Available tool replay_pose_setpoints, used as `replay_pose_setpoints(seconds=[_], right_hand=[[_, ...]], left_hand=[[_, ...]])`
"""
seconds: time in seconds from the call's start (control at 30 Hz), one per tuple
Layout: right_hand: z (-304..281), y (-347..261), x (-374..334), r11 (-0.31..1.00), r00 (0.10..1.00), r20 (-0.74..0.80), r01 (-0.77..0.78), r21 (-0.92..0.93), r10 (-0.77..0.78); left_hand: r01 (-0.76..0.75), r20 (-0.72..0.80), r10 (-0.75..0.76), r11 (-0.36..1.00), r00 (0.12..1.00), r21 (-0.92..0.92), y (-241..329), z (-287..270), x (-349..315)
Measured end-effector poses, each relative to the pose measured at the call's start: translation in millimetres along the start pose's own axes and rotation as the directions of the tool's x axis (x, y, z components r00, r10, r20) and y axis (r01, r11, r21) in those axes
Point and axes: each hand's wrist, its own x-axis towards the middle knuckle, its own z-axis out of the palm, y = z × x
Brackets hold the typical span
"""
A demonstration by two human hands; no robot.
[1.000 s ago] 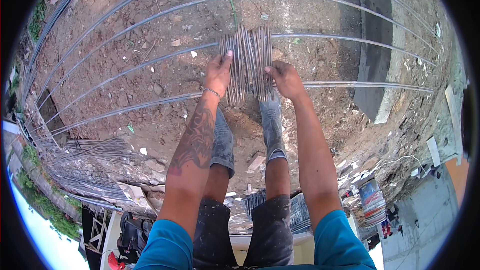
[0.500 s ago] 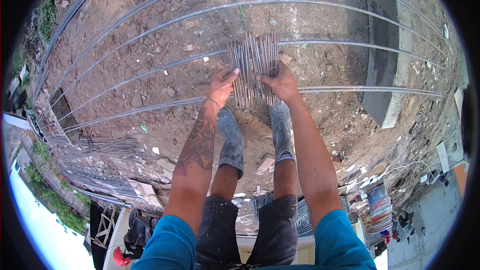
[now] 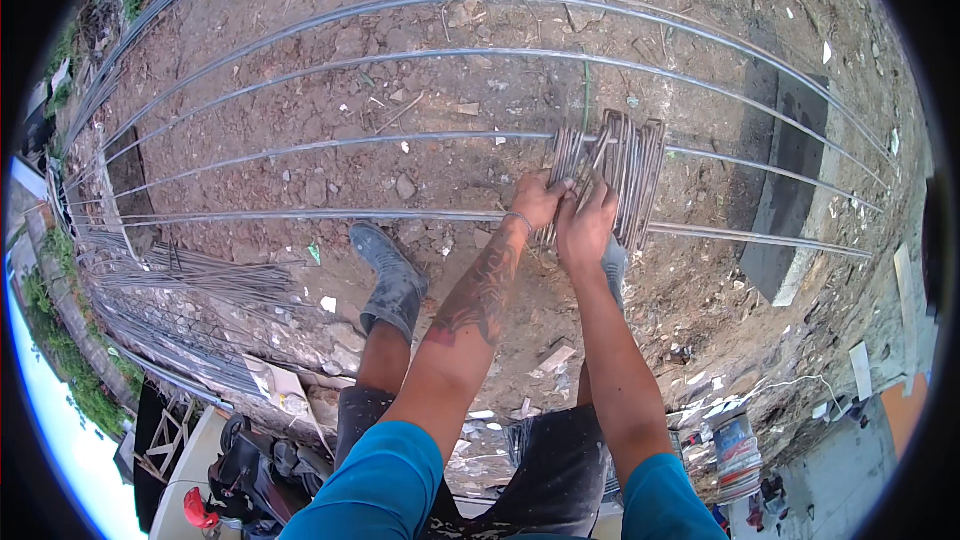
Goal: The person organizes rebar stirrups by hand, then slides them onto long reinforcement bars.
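A stack of rectangular steel rebar stirrups (image 3: 638, 175) hangs around the two nearer long rebars (image 3: 390, 214), right of centre. It has a smaller group on the left and a larger one on the right, with a tilted stirrup between them. My left hand (image 3: 538, 202) is closed on the smaller group's near left side, thumb toward the right hand. Close beside it, my right hand (image 3: 584, 228) has its fingers bent over the stirrups at the gap between the groups. Its fingertips are partly hidden, and the two hands nearly touch.
More long rebars (image 3: 420, 58) run across the ground beyond. A dark-sided concrete block (image 3: 785, 190) lies under their right ends, a board (image 3: 128, 180) near their left. Loose rods (image 3: 215, 275) lie at left. My boots (image 3: 388, 275) stand on rubble-strewn dirt.
Both hands and the stirrups have shifted right along the rebars. My hands have come closer together, the right now at the gap between groups. My left boot has stepped out to the left.
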Motion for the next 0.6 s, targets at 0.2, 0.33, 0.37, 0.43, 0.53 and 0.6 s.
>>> replay_pose_setpoints(seconds=[0.2, 0.33, 0.37, 0.43, 0.53, 0.6], right_hand=[[61, -27, -26, 0.989, 0.994, -0.027, -0.104, 0.108, 0.108], [146, -123, -70, 0.998, 0.985, 0.171, -0.037, 0.060, 0.027], [171, -137, -78, 0.975, 0.978, 0.209, -0.037, 0.220, -0.010], [213, -193, -100, 0.939, 0.947, 0.287, 0.037, 0.343, -0.143], [276, -302, -132, 0.920, 0.872, 0.456, -0.017, 0.391, -0.177], [324, -360, -158, 0.897, 0.869, 0.408, 0.087, 0.433, -0.281]], left_hand=[[0.085, -0.134, -0.084, 0.996, 0.987, 0.005, -30, -112, -27], [0.024, -0.323, 0.077, 0.954, 0.943, 0.297, -82, -254, -54], [0.051, -0.274, 0.011, 0.975, 0.962, 0.217, -90, -283, -54], [0.082, -0.261, -0.033, 0.980, 0.965, 0.180, -111, -362, -65], [0.165, -0.317, -0.133, 0.983, 0.939, 0.076, -144, -478, -90], [0.129, -0.432, -0.044, 0.977, 0.901, 0.170, -175, -551, -108]])
